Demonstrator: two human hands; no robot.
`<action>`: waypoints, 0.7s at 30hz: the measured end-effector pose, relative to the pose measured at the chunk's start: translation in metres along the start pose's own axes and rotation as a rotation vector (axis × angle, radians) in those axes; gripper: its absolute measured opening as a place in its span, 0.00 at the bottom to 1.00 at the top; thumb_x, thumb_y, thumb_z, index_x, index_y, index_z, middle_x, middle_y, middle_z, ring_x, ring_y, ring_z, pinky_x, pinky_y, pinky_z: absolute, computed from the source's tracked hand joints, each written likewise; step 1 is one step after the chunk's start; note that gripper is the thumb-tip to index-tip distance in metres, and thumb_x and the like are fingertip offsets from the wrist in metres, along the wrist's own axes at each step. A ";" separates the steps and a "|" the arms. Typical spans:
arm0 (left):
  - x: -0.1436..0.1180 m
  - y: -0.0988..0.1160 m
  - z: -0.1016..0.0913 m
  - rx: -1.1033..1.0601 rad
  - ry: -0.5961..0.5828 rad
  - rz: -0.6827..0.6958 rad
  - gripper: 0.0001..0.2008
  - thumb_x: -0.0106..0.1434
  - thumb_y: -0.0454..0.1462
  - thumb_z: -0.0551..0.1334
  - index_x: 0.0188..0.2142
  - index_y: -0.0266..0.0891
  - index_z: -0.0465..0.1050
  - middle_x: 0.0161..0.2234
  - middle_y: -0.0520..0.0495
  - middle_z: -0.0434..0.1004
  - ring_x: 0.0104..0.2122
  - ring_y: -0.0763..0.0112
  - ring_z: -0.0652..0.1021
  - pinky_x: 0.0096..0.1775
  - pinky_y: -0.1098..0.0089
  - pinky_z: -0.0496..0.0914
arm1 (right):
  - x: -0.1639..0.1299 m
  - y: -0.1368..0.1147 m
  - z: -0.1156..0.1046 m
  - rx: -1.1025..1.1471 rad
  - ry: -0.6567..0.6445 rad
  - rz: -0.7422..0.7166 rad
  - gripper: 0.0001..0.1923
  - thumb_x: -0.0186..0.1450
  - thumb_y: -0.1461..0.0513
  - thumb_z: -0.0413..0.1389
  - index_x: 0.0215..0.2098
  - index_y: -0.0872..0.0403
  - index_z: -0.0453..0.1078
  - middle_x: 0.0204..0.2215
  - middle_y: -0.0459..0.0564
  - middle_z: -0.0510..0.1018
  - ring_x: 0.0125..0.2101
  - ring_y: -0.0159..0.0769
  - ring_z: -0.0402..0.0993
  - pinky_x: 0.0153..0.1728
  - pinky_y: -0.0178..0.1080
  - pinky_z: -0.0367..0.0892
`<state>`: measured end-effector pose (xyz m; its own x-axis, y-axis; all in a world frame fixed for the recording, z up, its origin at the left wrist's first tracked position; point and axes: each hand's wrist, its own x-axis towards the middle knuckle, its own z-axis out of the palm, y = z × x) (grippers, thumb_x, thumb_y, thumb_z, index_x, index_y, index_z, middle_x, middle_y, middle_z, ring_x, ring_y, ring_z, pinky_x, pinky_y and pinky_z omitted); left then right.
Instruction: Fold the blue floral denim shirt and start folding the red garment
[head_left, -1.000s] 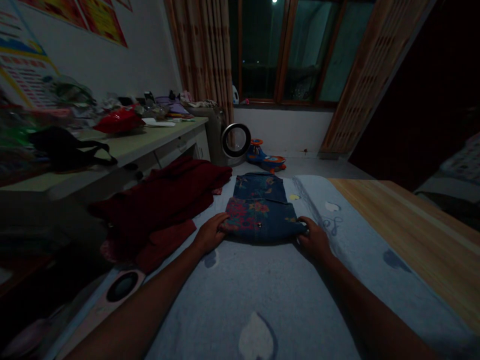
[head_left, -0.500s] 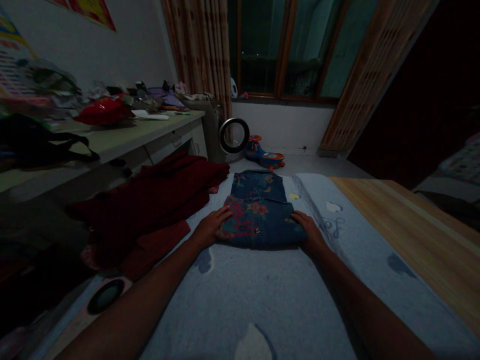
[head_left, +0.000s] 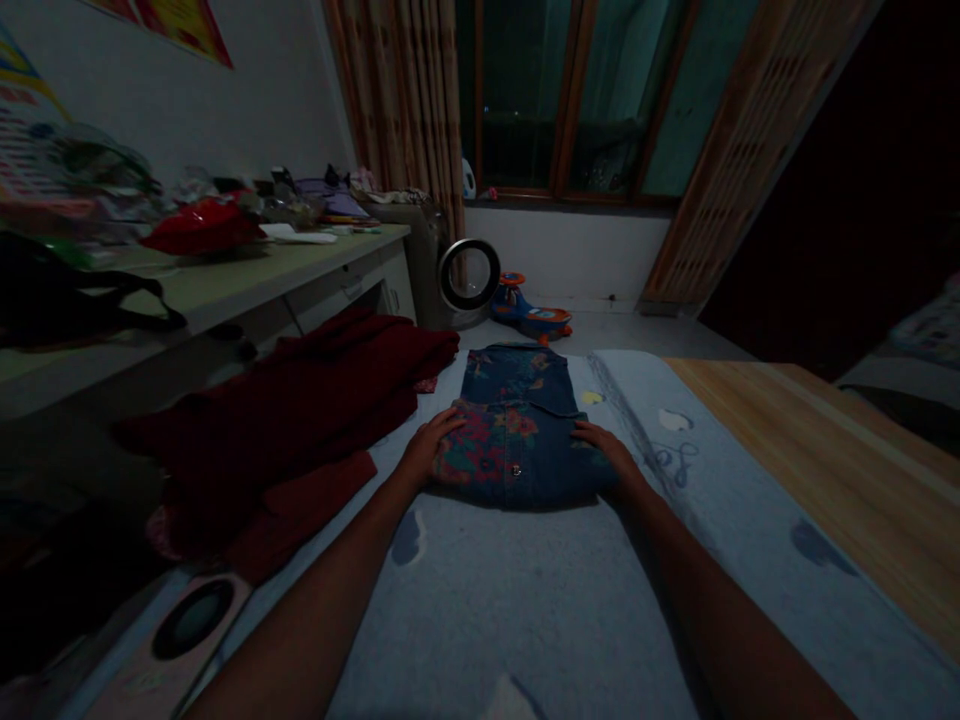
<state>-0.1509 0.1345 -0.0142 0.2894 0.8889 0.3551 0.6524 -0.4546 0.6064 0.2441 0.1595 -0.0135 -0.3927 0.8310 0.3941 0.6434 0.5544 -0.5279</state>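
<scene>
The fingers [head_left: 444, 425] of the left hand [head_left: 427, 450] lie flat and released on the left edge of the folded denim garment [head_left: 517, 440], gripping nothing. The fingers [head_left: 589, 432] of the right hand [head_left: 611, 455] rest spread on its right edge, likewise open. The garment lies flat on the pale blue bed sheet [head_left: 525, 600], its far half with floral print dim in the low light; a small button is hard to make out. Just to its left, touching or nearly so, a dark red cloth [head_left: 300, 410] spills off the bed's edge. Right of the sheet, bare wooden board [head_left: 825, 460] lies open. The counter [head_left: 225, 285] at left carries clutter too blurred to identify. Both forearms are cut off at the bottom edge.
</scene>
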 end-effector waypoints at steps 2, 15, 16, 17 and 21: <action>0.003 -0.001 0.003 -0.109 0.050 -0.010 0.39 0.41 0.45 0.73 0.55 0.41 0.71 0.64 0.38 0.59 0.61 0.48 0.64 0.60 0.52 0.61 | 0.000 -0.002 -0.002 0.069 0.021 0.030 0.18 0.60 0.61 0.52 0.48 0.51 0.74 0.55 0.54 0.73 0.55 0.45 0.69 0.57 0.49 0.62; 0.011 0.023 0.007 -0.319 0.263 0.031 0.36 0.46 0.56 0.66 0.51 0.39 0.72 0.57 0.38 0.68 0.57 0.51 0.69 0.58 0.54 0.64 | 0.004 -0.019 0.000 0.367 0.207 0.169 0.19 0.60 0.57 0.50 0.49 0.49 0.69 0.58 0.52 0.70 0.57 0.45 0.67 0.58 0.49 0.60; 0.010 0.026 0.005 -0.315 0.255 0.017 0.37 0.46 0.56 0.67 0.51 0.39 0.72 0.58 0.38 0.67 0.57 0.51 0.69 0.58 0.54 0.64 | 0.004 -0.018 0.000 0.374 0.221 0.166 0.19 0.61 0.57 0.50 0.49 0.49 0.68 0.58 0.53 0.69 0.57 0.45 0.66 0.58 0.49 0.61; 0.010 0.029 0.003 -0.312 0.247 0.003 0.37 0.45 0.55 0.68 0.52 0.40 0.71 0.58 0.38 0.67 0.57 0.50 0.68 0.58 0.53 0.64 | 0.004 -0.018 0.000 0.378 0.234 0.166 0.19 0.61 0.57 0.50 0.50 0.49 0.68 0.58 0.53 0.69 0.57 0.46 0.66 0.58 0.49 0.61; 0.008 0.045 -0.002 -0.301 0.256 -0.010 0.34 0.48 0.53 0.67 0.52 0.40 0.71 0.58 0.39 0.67 0.57 0.51 0.68 0.58 0.54 0.64 | 0.003 -0.018 -0.004 0.391 0.287 0.178 0.16 0.63 0.57 0.50 0.48 0.50 0.68 0.58 0.54 0.69 0.57 0.48 0.66 0.58 0.51 0.60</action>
<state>-0.1205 0.1217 0.0169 0.0746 0.8681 0.4908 0.4088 -0.4756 0.7789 0.2336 0.1515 0.0002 -0.0677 0.8984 0.4339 0.3690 0.4266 -0.8257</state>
